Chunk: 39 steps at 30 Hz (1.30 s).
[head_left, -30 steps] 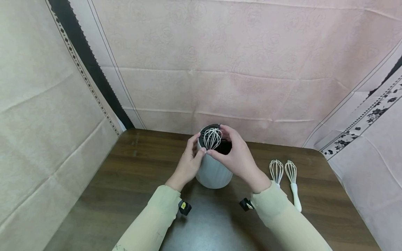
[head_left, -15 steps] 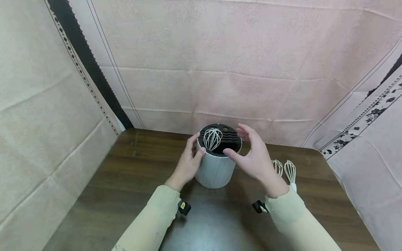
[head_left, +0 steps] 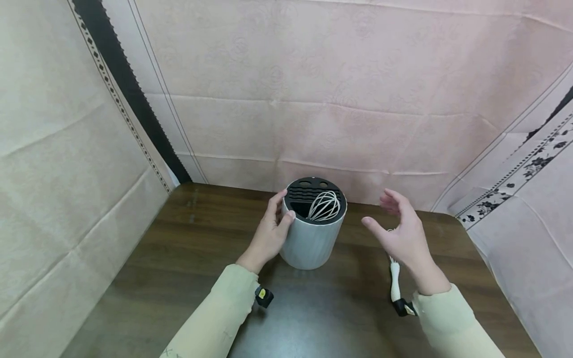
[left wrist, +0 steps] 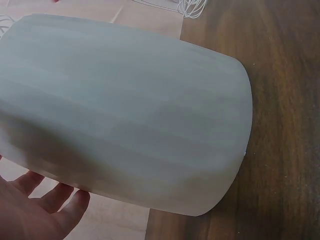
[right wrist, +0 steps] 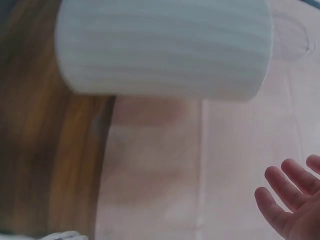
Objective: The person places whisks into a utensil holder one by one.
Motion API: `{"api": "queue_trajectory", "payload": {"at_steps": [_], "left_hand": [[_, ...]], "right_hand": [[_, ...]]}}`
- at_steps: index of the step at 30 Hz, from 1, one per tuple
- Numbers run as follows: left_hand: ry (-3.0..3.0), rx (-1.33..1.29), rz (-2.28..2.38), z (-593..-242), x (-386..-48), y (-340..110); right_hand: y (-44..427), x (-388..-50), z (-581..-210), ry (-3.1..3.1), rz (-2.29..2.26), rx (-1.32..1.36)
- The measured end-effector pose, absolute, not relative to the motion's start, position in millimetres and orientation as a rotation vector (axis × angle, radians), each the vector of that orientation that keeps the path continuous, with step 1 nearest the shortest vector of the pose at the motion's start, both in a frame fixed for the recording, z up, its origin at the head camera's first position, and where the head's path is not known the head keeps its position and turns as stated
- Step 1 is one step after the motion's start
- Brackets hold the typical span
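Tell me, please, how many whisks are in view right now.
2 in view: one whisk stands head-up in the holder, and one white-handled whisk lies on the table, partly hidden. Another may be fully hidden behind the right arm.

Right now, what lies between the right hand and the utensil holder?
No object: in the head view, only bare tabletop and the pink cloth behind it show between the right hand and the holder.

Right hand [head_left: 405,241] moved off the holder [head_left: 310,244] toward the right edge of the table [head_left: 188,268]; holder's whisk [head_left: 324,206] shifted left to right.
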<state>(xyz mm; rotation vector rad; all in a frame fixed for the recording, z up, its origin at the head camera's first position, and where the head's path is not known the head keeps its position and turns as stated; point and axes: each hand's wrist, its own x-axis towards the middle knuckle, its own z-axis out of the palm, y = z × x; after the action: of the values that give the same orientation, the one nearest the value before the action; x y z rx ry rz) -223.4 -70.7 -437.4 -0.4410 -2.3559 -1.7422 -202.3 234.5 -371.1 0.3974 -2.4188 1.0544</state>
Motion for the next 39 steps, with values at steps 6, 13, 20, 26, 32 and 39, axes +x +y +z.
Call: {"api": "queue_trajectory", "payload": {"at_steps": [6, 13, 20, 26, 32, 39], "left_hand": [[-2.364, -0.445, -1.742, -437.4, -223.6, -70.5], [-2.366, -0.445, -1.739, -438.4, -223.6, -70.5], [-2.362, -0.452, -1.736, -438.6, -223.3, -70.6], [-2.365, -0.444, -1.725, -439.0, -224.7, -70.2], [-2.375, -0.423, -1.712, -439.4, -224.6, -70.1], [-2.374, -0.438, -1.711, -438.9, -223.3, -70.8]], "right_hand": [[259.1, -198.1, -385.4, -2.492, 1.056, 0.317], [282.8, -194.7, -411.3, -2.581, 1.044, 0.223], [307.8, -193.6, -432.1, -2.616, 1.043, 0.106], [327.6, -193.8, -446.3, -2.666, 1.039, -0.029], [335.1, -195.0, -458.4, -2.729, 1.009, -0.061], [332.6, -199.3, -469.3, -2.839, 0.939, -0.107]]}}
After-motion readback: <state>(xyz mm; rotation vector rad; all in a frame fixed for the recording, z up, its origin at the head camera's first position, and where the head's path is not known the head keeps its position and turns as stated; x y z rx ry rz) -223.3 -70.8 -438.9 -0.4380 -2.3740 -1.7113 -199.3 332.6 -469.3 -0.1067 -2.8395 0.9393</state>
